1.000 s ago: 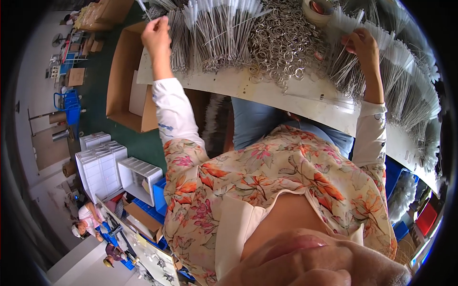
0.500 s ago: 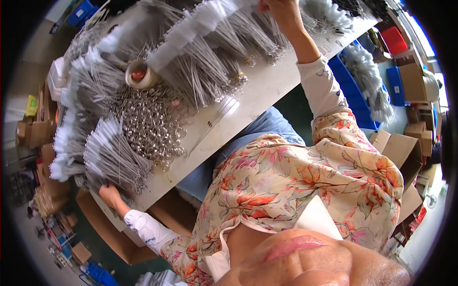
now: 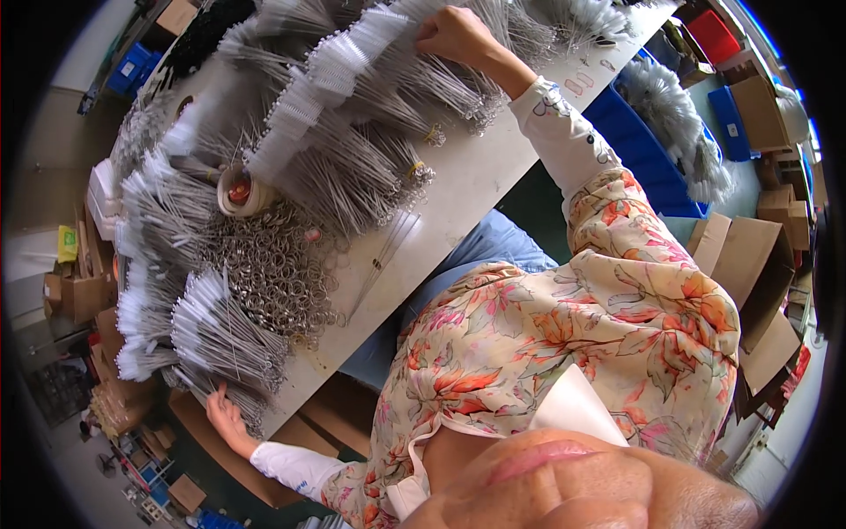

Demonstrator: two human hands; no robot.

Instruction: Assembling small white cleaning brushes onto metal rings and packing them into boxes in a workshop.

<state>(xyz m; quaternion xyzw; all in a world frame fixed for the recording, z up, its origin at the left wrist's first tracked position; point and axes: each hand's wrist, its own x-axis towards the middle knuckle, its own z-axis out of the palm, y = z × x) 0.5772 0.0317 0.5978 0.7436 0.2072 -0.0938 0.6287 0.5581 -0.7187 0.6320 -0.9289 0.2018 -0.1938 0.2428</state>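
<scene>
Slender metal-wire brushes with translucent white bristle ends [image 3: 339, 132] lie massed over the upper-left and upper-centre of the frame, on a pale, flat-topped worktable [image 3: 476, 189]; the main row slants up to the top edge, bristles toward upper left, wire shanks toward lower right. Two bundles near the centre bear yellow ties [image 3: 434, 135]. Right hand [image 3: 458, 37]: top centre, at the bristle ends of the row, fingers curled downward; cannot tell whether it pinches a brush. Left hand [image 3: 229, 423]: lower left, at the lower edge of a smaller fanned brush pile [image 3: 233, 331], fingers extended and slightly apart; contact and grip cannot be told. Between the two brush groups, left of centre: a heap of loose silvery metal rings [image 3: 269, 260], and at its upper edge a cream-coloured round holder [image 3: 233, 208] with a red object [image 3: 239, 189] inside. A few single brushes [image 3: 388, 251] lie on bare tabletop just right of the rings, roughly parallel. Upper right: a deep blue plastic bin [image 3: 604, 128] beside the table, a white-bristled brush bundle [image 3: 670, 110] in it. Brown cardboard box [image 3: 198, 441], lower left, below the table edge. Open brown cartons [image 3: 749, 264] at right.
</scene>
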